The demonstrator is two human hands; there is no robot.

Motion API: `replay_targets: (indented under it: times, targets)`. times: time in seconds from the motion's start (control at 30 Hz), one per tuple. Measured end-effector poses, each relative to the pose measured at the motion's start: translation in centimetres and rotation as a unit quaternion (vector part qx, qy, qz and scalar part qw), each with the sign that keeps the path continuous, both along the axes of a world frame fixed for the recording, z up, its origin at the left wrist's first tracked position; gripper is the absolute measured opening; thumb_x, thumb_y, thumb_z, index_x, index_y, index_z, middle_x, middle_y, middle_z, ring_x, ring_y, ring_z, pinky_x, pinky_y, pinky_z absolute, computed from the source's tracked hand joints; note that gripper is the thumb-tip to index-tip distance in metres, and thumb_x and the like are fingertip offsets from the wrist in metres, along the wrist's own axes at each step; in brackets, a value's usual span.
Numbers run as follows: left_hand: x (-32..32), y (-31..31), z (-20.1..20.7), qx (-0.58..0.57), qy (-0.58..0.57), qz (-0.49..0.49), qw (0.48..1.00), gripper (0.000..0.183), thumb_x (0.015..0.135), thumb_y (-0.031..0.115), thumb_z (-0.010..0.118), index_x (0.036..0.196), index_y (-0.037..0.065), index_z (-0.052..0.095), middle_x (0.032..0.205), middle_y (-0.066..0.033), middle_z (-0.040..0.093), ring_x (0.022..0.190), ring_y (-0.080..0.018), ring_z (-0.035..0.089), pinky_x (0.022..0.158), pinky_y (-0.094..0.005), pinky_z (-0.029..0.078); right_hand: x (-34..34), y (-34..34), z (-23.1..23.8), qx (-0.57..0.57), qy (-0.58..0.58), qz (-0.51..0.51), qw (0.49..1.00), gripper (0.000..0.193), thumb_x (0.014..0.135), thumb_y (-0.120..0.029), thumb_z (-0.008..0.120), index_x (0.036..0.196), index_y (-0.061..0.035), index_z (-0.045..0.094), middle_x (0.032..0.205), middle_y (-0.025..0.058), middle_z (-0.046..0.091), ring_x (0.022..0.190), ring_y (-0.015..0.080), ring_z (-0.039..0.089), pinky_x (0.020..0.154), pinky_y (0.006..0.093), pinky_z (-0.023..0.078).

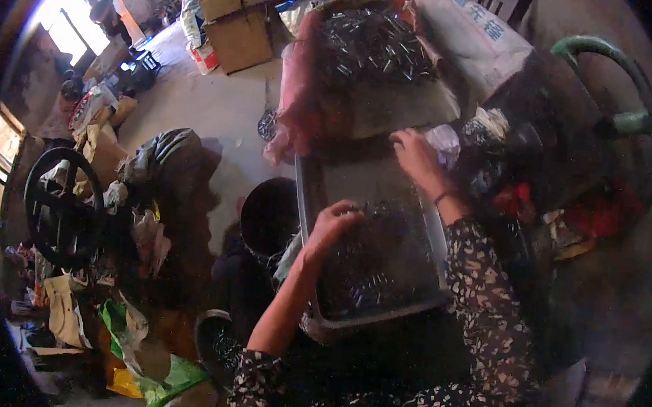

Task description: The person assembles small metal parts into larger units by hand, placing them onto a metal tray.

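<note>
A grey rectangular plastic tray (370,317) stands before me. Small dark metal pieces (369,290) lie scattered in it, thickest at the near end. My left hand (337,223) hovers over the tray's left half, fingers curled together. Near the far right corner is my right hand (416,158), its fingers bent inward and drawn close. Whatever either hand pinches is too small and dim to make out. Beyond the tray, a heap of shiny short metal pins (377,46) rests on a reddish sack-like lining (298,75).
A black bucket (269,213) stands left of the tray. At the right are a large green handwheel (634,54) and a white woven sack (485,38). A dark handwheel (63,206), cardboard boxes (237,38) and a green bag (177,381) lie further left.
</note>
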State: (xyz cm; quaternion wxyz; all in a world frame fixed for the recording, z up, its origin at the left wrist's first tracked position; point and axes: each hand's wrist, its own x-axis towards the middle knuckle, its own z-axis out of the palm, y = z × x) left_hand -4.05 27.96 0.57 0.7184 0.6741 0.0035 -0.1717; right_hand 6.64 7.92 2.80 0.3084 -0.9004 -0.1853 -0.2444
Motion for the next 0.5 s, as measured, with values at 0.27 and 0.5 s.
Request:
replay_targets:
  times: [0.27, 0.5]
  targets:
    - [-1.4, -0.2, -0.1, -0.091, 0.136, 0.032, 0.986, 0.026, 0.071, 0.013, 0.057, 0.094, 0.000, 0.053, 0.077, -0.0059, 0.058, 0.071, -0.0122, 0.053, 0.065, -0.0222, 0.041, 10.9, 5.9, -0.3, -0.043, 0.032, -0.043, 0.998, 0.024, 0.069, -0.009, 0.050, 0.091, 0.0011, 0.051, 0.100, 0.0216, 0.047, 0.086, 0.0376, 0.049, 0.074, 0.0403, 0.041]
    - [-0.8, -1.8, -0.7, -0.051, 0.095, 0.018, 0.994, 0.029, 0.072, 0.017, 0.059, 0.097, 0.003, 0.053, 0.080, -0.0041, 0.057, 0.074, -0.0103, 0.053, 0.065, -0.0215, 0.039, 12.8, 3.6, -1.9, -0.227, -0.069, -0.043, 0.970, 0.016, 0.072, -0.001, 0.042, 0.087, -0.0010, 0.048, 0.084, 0.0181, 0.047, 0.073, 0.0344, 0.053, 0.059, 0.0406, 0.044]
